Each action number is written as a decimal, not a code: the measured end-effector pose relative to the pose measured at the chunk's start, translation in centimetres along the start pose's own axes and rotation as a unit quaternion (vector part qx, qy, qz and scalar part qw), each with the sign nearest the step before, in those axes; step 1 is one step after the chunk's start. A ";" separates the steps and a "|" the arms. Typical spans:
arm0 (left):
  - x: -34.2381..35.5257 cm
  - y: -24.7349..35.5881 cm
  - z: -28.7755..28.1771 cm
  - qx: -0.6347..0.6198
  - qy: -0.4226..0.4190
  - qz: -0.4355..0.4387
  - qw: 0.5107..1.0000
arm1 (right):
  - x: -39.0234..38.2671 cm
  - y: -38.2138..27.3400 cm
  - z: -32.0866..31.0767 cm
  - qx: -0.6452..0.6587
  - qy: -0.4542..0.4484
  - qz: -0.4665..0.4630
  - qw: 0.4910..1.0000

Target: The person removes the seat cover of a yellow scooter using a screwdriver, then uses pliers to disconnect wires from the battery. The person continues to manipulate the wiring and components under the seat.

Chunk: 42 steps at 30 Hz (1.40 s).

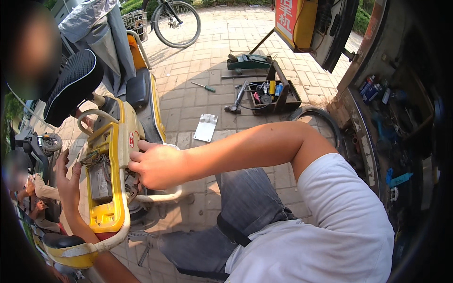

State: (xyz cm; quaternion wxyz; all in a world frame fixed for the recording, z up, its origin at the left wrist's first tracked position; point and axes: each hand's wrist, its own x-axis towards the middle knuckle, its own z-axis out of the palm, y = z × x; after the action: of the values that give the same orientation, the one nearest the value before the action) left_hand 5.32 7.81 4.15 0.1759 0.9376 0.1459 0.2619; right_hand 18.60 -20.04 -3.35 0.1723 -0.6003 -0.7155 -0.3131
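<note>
A yellow and cream electric scooter point(121, 123) stands in front of me, its rear compartment open. Inside the yellow tray point(109, 220) sits a grey metal box point(100, 181) with loose wires point(94, 159) above it. My left hand point(70, 177) is at the scooter's far side, beside the tray, with fingers apart and nothing visible in them. Against the near side panel is my right hand point(158, 164), fingers bent in behind the cream tube frame point(158, 197). What its fingertips grip is hidden. A black saddle point(74, 87) is tipped up ahead of the compartment.
On the paving lie a white plate point(206, 127), a green-handled screwdriver point(207, 88) and a hammer point(237, 99). A wooden toolbox point(293, 100), a green floor jack point(250, 61) and a tyre point(325, 116) stand beyond my right arm. People are at the left edge.
</note>
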 end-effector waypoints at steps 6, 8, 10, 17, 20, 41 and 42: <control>-9.3 1.3 -1.5 0.075 -0.009 0.073 0.994 | -3.8 -2.2 0.4 0.063 -0.195 -0.109 0.973; -13.2 1.0 -2.0 0.108 0.012 0.083 0.991 | -4.8 -3.4 1.0 0.030 -0.276 -0.140 0.950; -17.4 2.0 -1.0 0.109 0.109 0.008 0.988 | -6.1 -4.6 3.2 0.019 -0.357 -0.150 0.922; -28.4 5.1 3.4 -0.122 0.305 -0.199 0.924 | -11.7 -5.8 11.7 -0.038 -0.441 -0.068 0.894; -29.0 8.3 6.2 -0.357 -0.037 -0.235 0.903 | -13.2 -5.0 13.2 -0.040 -0.511 -0.087 0.854; -3.5 24.9 25.1 -0.553 -0.149 -0.167 0.803 | -19.9 -9.5 25.7 0.015 -0.482 0.002 0.876; -2.7 24.9 24.0 -0.571 -0.104 -0.170 0.797 | -22.7 -10.3 30.1 0.018 -0.431 0.027 0.902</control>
State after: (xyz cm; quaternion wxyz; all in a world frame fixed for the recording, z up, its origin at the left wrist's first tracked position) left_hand 20.63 -21.58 -6.19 0.7350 0.6488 0.1079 0.1646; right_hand 17.51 -18.24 -42.35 -0.1336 -0.6923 -0.7091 -0.0062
